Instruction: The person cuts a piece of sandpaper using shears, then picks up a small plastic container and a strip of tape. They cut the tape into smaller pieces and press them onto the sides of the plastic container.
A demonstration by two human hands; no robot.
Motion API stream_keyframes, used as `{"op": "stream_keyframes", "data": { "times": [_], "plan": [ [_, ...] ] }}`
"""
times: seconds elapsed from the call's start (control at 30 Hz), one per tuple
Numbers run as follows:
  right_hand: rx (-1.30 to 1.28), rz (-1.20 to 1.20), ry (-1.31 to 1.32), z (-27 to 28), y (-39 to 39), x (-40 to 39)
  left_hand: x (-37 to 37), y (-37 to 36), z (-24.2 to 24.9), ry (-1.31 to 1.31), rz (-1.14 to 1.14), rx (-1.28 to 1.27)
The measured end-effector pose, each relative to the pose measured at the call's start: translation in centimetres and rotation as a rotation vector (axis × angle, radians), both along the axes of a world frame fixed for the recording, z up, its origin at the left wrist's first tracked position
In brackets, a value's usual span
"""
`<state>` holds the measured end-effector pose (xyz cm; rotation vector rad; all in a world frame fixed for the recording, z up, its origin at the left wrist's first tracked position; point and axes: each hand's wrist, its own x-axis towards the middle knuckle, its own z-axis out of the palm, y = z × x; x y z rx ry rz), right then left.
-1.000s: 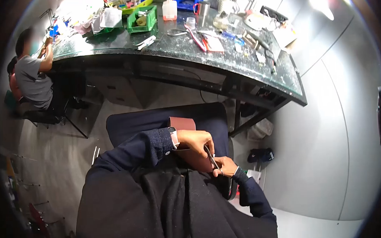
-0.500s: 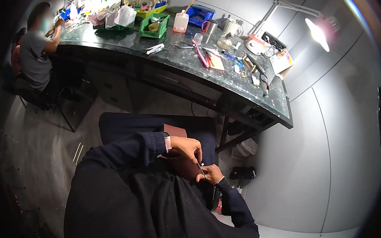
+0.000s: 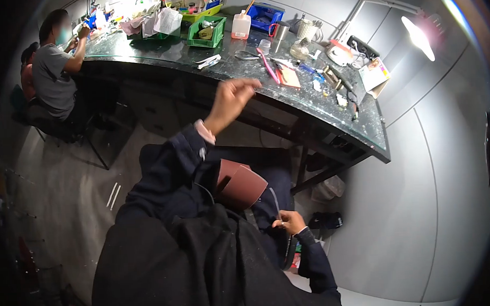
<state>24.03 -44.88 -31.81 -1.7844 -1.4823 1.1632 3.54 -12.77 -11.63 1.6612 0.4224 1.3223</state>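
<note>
My left hand (image 3: 230, 104) is raised beside the workbench's front edge, its fingers loosely stretched and a little blurred; I see nothing held in it. Low on the right, my right hand (image 3: 291, 222) is closed on one end of a thin, slightly curved grey strip (image 3: 275, 199), whose other end points upward. Its material is too small to tell. Between the hands, a curled reddish-brown sheet (image 3: 243, 185) rests on my lap, left of the strip and apart from it. The dark cloth of my clothing (image 3: 178, 263) spreads below.
The glass-topped workbench (image 3: 373, 129) carries pink-handled pliers (image 3: 267, 66), a green bin (image 3: 206, 33), a bottle of pinkish liquid (image 3: 241, 26) and several small tools. A lit lamp (image 3: 418, 38) overhangs its right end. Another person (image 3: 53, 79) sits at the far left.
My left hand has left the sheet and my right hand, moving up toward the bench. My right hand has shifted slightly right with the strip. The reddish-brown sheet is now more fully visible.
</note>
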Motion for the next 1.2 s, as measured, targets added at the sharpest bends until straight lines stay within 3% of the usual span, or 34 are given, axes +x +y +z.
{"op": "stream_keyframes", "data": {
  "times": [0.07, 0.17, 0.23, 0.3, 0.33, 0.43, 0.5, 0.63, 0.7, 0.77, 0.83, 0.93, 1.0, 1.1, 1.13, 1.2],
  "plan": [
    [0.000, -0.012, 0.019, 0.4, 0.3, 0.0, -2.1, 4.9, 0.8, -0.056, 0.259, 0.084],
    [-0.015, 0.015, -0.082, 1.6, 1.0, -0.6, -4.8, 12.2, 0.4, -0.115, 0.438, 0.158],
    [-0.039, 0.022, -0.073, 1.3, 1.1, -0.8, -6.0, 14.2, 0.5, -0.003, 0.569, 0.243],
    [-0.050, 0.026, -0.081, 1.3, 1.5, -1.1, -7.0, 15.0, -0.1, 0.276, 0.662, 0.324],
    [-0.053, 0.022, -0.092, 1.7, 1.4, -1.3, -7.7, 16.0, -0.8, 0.419, 0.551, 0.201],
    [-0.046, -0.013, -0.094, 2.5, 1.1, -1.1, -7.7, 17.3, -2.9, 0.606, 0.894, 0.476],
    [-0.042, -0.069, -0.054, 2.6, 0.7, -0.5, -7.1, 16.7, -2.6, 0.386, 1.067, 0.631],
    [0.108, -0.206, 0.120, 3.7, 1.0, 0.3, -4.1, 7.1, 1.2, 0.219, 0.754, 0.803],
    [0.086, -0.179, -0.106, 4.5, 1.3, 1.1, -3.0, 2.1, 0.5, 0.406, 0.224, 0.380],
    [0.082, -0.230, 0.058, 4.5, 1.3, 1.2, -1.8, -0.3, -2.6, 0.608, -0.179, 0.298],
    [0.128, -0.213, 0.064, 4.5, 1.3, 1.3, -1.6, -2.4, -6.9, 0.782, -0.381, 0.171],
    [0.076, -0.245, 0.053, 4.2, 1.1, 1.4, -1.2, -2.6, -11.6, 0.888, -0.418, 0.317],
    [0.123, -0.226, -0.078, 3.2, 1.0, 1.8, -0.5, -2.5, -13.6, 0.935, -0.496, 0.248],
    [0.165, -0.254, 0.216, 2.4, 0.9, 1.9, 1.2, -2.6, -14.8, 0.996, -0.631, 0.131],
    [0.098, -0.155, -0.079, 3.5, 0.9, 2.2, 1.7, -2.6, -14.6, 1.033, -0.678, 0.095],
    [0.158, -0.151, -0.122, 3.4, 0.9, 1.9, 2.5, -2.8, -14.1, 1.020, -0.699, 0.110]
  ]
}}
